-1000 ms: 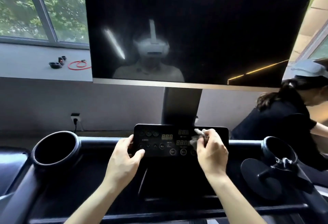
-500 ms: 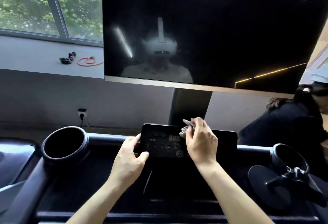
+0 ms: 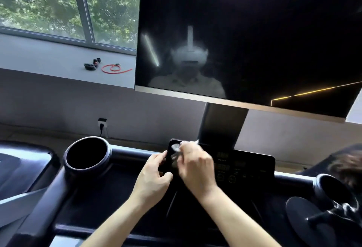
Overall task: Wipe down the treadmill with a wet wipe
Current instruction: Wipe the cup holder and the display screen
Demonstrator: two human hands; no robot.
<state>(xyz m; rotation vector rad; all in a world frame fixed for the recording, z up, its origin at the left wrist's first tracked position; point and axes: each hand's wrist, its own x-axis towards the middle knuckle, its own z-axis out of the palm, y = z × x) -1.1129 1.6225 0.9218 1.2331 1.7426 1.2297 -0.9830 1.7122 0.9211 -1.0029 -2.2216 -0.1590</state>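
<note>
The wipe (image 3: 175, 147) is a small, crumpled, grey-white wad, blurred, pinched in the fingers of the right hand (image 3: 195, 165) against the dark panel (image 3: 244, 165). The fingers of the left hand (image 3: 151, 176) curl round the panel's edge.

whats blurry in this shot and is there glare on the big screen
head view: the right hand and the wet wipe it grips are smeared by motion blur; the left hand, holding the left edge of the control panel, is sharper; the panel's digits are too soft to read; the big screen mirrors a headset wearer, a white streak and an orange light line.
</note>
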